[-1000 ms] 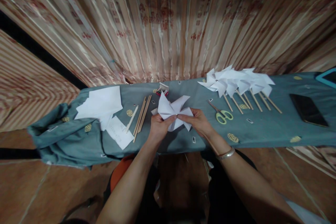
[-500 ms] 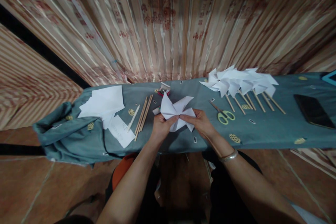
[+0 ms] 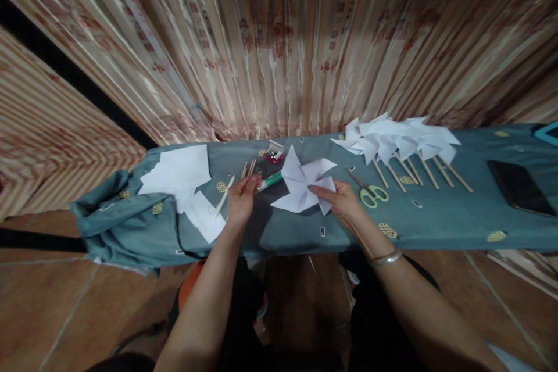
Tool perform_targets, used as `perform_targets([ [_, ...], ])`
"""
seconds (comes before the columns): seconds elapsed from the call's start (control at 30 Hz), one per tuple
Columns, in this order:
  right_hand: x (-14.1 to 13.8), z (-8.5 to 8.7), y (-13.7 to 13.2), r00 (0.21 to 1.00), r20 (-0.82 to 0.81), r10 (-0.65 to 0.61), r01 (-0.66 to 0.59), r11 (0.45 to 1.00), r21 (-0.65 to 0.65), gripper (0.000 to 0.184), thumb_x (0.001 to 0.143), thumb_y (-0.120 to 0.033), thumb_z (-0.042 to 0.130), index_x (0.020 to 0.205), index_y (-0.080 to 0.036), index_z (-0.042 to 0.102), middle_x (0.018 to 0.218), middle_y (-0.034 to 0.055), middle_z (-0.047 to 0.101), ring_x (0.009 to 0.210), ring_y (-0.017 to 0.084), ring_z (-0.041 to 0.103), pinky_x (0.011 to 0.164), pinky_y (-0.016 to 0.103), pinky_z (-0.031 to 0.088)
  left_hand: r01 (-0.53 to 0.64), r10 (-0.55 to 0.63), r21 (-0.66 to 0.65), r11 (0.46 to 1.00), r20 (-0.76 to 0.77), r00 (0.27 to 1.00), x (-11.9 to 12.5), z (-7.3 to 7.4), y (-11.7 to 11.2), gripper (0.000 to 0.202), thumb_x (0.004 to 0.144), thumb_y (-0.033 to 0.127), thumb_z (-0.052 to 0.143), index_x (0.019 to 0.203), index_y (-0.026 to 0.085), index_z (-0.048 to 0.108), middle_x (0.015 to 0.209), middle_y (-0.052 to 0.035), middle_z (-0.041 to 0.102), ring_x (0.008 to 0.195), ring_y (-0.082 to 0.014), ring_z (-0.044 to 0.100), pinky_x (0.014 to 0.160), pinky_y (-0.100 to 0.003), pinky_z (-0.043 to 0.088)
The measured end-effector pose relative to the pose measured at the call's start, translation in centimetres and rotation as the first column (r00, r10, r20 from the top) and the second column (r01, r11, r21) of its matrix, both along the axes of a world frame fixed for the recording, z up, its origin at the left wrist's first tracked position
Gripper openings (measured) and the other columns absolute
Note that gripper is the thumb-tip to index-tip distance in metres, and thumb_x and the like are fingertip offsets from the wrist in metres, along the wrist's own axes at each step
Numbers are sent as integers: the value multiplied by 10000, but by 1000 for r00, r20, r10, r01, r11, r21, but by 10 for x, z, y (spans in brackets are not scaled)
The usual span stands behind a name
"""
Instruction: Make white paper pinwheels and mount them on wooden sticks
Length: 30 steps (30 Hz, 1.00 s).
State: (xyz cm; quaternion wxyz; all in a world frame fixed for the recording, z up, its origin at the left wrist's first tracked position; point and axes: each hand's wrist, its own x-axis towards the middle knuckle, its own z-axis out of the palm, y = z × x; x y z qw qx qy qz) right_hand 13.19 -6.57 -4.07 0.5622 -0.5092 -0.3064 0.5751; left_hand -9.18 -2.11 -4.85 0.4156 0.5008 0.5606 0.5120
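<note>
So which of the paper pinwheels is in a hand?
The single pinwheel pinched in the right hand, with no stick showing; the others overlap on the cloth to the right, sticks showing.

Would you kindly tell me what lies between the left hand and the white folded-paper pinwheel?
The head view shows a green and white tube there, extending from beside the left hand towards the white folded-paper pinwheel.

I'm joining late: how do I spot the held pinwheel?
Over the middle of the grey-green cloth, find the right hand, silver bracelet at its wrist. It pinches a white paper pinwheel; unlike the pinwheel row with wooden sticks, this one shows none.
</note>
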Motion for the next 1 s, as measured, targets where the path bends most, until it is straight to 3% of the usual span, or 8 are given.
perform_targets([
  [0.07,3,-1,-1,1000,-3,-6,6,1000,11,348,432,-371,913,675,-194,737,694,-7,745,587,152,635,620,288,491,-5,35,102,995,-295,955,-13,-4,8,211,754,275,605,885,169,732,879,-70,718,757,-187,641,728,-305,505],
  [0.13,6,-2,-2,1000,-7,-10,10,1000,22,348,435,-375,913,676,-197,736,701,-5,748,594,157,639,617,289,492,25,47,131,991,-517,855,-21,-7,13,226,743,204,591,916,166,731,896,-70,710,753,-192,638,753,-319,509],
  [0.27,10,0,-4,1000,-3,-18,19,999,39,355,434,-393,911,670,-197,731,708,4,749,603,164,644,619,294,499,66,39,109,992,-754,656,-27,-11,15,274,748,151,571,976,169,721,975,-95,715,869,-236,657,826,-348,508],
  [0.4,14,6,-7,1000,-5,-17,17,999,36,354,438,-384,910,684,-197,738,712,2,751,619,166,651,641,298,507,98,3,69,993,-832,554,-28,-12,16,309,777,150,537,1035,154,707,1046,-121,708,931,-252,663,863,-343,502],
  [0.73,22,10,-13,1000,6,-27,27,999,36,363,431,-391,915,672,-194,728,713,5,755,606,163,648,624,294,506,82,-11,29,996,-891,454,-23,-6,16,336,820,111,483,1064,140,712,1101,-133,704,1009,-255,660,915,-321,472],
  [1.0,21,10,-13,999,-26,-26,27,999,27,360,434,-373,920,693,-199,740,730,-2,756,623,159,648,660,301,502,45,-30,-13,999,-920,392,-19,-1,13,328,837,142,479,1058,155,721,1106,-135,705,979,-275,673,857,-336,488],
])
